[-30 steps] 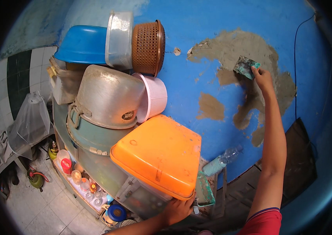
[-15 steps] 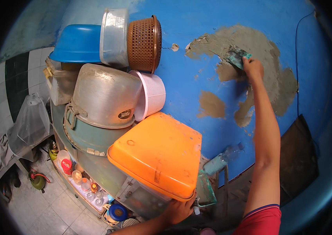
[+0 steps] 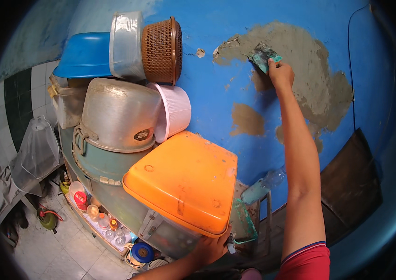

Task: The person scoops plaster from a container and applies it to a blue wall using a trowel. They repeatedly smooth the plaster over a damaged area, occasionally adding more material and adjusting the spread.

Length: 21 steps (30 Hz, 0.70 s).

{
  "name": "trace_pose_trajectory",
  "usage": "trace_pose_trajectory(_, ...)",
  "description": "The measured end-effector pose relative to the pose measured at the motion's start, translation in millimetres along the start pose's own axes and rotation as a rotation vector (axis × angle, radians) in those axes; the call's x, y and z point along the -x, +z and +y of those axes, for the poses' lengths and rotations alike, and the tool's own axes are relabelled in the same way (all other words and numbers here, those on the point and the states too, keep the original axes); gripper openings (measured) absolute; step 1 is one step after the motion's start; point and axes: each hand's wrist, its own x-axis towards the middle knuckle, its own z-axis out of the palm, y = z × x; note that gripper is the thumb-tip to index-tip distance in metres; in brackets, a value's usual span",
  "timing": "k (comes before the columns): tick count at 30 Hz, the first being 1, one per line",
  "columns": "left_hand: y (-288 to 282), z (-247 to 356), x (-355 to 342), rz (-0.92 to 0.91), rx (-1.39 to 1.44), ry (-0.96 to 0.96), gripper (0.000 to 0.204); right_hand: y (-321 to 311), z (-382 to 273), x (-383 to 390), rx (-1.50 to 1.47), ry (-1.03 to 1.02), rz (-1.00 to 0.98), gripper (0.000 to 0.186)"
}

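Observation:
My right hand [image 3: 281, 74] is closed on a flat green scraper [image 3: 264, 59] smeared with grey mortar, and presses it against the blue wall [image 3: 212, 112]. Around it spreads a broad patch of grey-brown mortar [image 3: 307, 60], rough at its left end. A smaller mortar spot [image 3: 247, 120] sits lower on the wall. Down at the bottom, my left hand [image 3: 212, 248] grips the near right corner of a large orange lid [image 3: 184, 179] on a clear box; some fingertips are hidden behind the rim.
Left of the wall patch, a brown basket [image 3: 158, 51], a pink basket [image 3: 178, 109], a blue basin [image 3: 85, 55] and a metal pot [image 3: 118, 112] are stacked. A green tray [image 3: 244, 221] and a plastic bottle [image 3: 263, 184] stand beside the lid. A dark board [image 3: 354, 182] leans at right.
My right hand and the scraper have moved left across the mortar, toward its ragged left end. My left hand stays at the orange lid's corner. The whole view has shifted slightly.

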Motion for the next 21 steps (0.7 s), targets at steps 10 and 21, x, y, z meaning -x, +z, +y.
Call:
trace_pose_trajectory(10, -3.1, 0.1, -3.4, 0.059, 0.059, -0.056, 0.059, -43.8, 40.4, 43.0, -0.199, -0.058, -0.028, 0.045)
trace_pose_trajectory(21, -7.3, 4.7, -1.2, 0.03, 0.071, -0.059, 0.063, -2.1, 58.0, 22.1, 0.106, -0.067, 0.103, 0.045)
